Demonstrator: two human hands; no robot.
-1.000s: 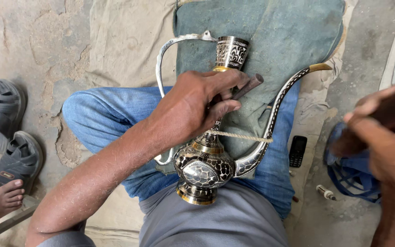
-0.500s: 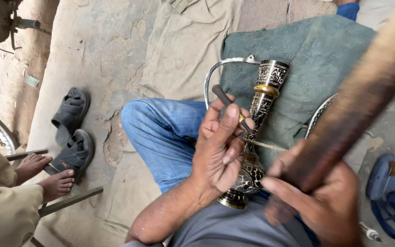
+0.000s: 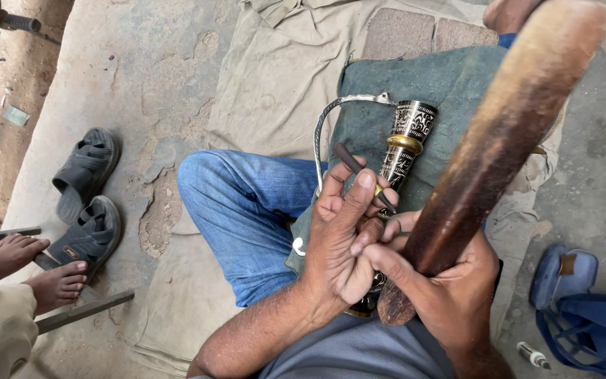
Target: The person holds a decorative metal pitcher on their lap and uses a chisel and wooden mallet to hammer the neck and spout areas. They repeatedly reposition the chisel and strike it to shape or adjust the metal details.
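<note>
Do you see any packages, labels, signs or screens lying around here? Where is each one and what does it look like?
Small green paper slip: flat on the dirt floor at far left, rectangular, possibly a wrapper.
Small tag: on the nearer grey sandal, light-coloured patch.
No signs or screens in view.

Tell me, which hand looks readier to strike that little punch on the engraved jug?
Probably the right hand: it grips the wooden mallet, raised above the work. The left hand is busy holding the punch against the engraved jug.

Black-and-silver engraved ewer (gold collar), blue jeans, dark brown stick.
</note>
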